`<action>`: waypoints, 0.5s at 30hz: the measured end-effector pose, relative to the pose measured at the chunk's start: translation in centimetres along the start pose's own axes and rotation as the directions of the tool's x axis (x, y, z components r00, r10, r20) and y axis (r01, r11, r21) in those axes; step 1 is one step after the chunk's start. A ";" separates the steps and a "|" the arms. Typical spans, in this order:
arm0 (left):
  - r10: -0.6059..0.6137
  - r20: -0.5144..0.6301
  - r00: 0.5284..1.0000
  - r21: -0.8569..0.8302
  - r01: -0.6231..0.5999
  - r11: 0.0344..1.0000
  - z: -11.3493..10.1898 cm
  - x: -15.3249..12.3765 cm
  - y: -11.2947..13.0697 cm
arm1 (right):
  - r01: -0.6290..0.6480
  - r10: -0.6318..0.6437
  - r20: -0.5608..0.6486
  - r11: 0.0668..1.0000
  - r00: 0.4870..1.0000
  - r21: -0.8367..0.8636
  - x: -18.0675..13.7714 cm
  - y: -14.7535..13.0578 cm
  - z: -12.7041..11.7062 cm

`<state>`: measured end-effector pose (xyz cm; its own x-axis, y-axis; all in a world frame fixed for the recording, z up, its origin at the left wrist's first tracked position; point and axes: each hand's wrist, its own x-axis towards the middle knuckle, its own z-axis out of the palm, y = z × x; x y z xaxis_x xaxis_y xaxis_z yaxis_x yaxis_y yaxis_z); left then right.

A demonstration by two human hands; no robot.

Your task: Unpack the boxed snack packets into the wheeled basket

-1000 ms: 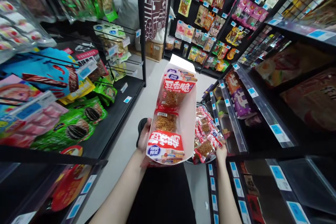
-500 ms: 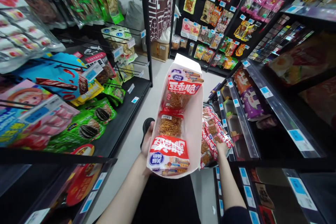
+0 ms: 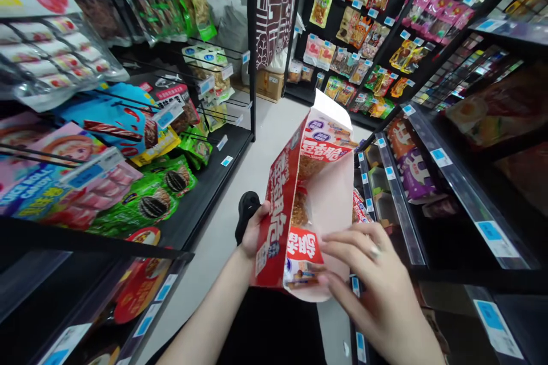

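My left hand (image 3: 253, 231) is closed on the left side of a tilted red cardboard box (image 3: 276, 211) with a pale inside. In the box lie a near snack packet (image 3: 305, 248), red and white with a clear part, and a far snack packet (image 3: 323, 154) of the same kind. My right hand (image 3: 372, 274) reaches in over the box's right wall. Its thumb and fingers are apart, with the tips at the near packet's right edge; whether they touch it I cannot tell. Behind the box, more red packets (image 3: 360, 208) show in part.
A left shelf (image 3: 214, 182) holds green bags (image 3: 158, 197) and a blue bag (image 3: 115, 120). Along the right runs another shelf edge (image 3: 456, 182) with price tags. Hanging snack bags (image 3: 321, 8) line the far rack. A brown carton (image 3: 269, 84) stands on the floor beyond.
My right hand has left the red packets at the right and come over the box. The box has turned, so its red left side now shows. The view has shifted slightly.
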<state>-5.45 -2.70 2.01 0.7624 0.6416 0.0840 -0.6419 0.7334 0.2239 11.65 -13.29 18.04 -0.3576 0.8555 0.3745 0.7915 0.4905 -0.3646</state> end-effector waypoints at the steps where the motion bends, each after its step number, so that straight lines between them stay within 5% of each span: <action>1: -0.010 0.007 1.000 0.012 0.010 1.000 0.2 0.0 0.0 | 0.034 -0.028 0.115 0.998 0.993 -0.057 1.1 -0.1 -0.1; 4: -0.029 0.025 0.999 0.062 0.028 0.998 0.4 -0.3 0.1 | 0.120 -0.051 0.347 0.976 0.936 -0.179 3.6 -0.3 0.4; 6: -0.013 0.031 0.999 0.073 0.011 0.997 0.3 -0.3 0.3 | 0.113 -0.013 0.362 0.960 0.932 -0.256 4.4 -0.7 1.2; 12: 0.032 0.044 0.999 0.006 -0.033 0.999 -0.1 -0.1 0.6 | 0.087 -0.030 0.171 0.938 0.985 -0.334 4.1 -1.3 2.5; 15: 0.004 0.094 0.996 -0.024 -0.002 1.000 -0.1 0.1 0.7 | 0.018 -0.042 -0.102 0.973 0.994 -0.231 3.5 -0.2 1.6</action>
<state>-5.88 -2.10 2.08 0.7642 0.6207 0.1754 -0.6450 0.7375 0.2004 9.45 -10.07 18.02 -0.3380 0.8125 0.4749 0.8781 0.4538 -0.1514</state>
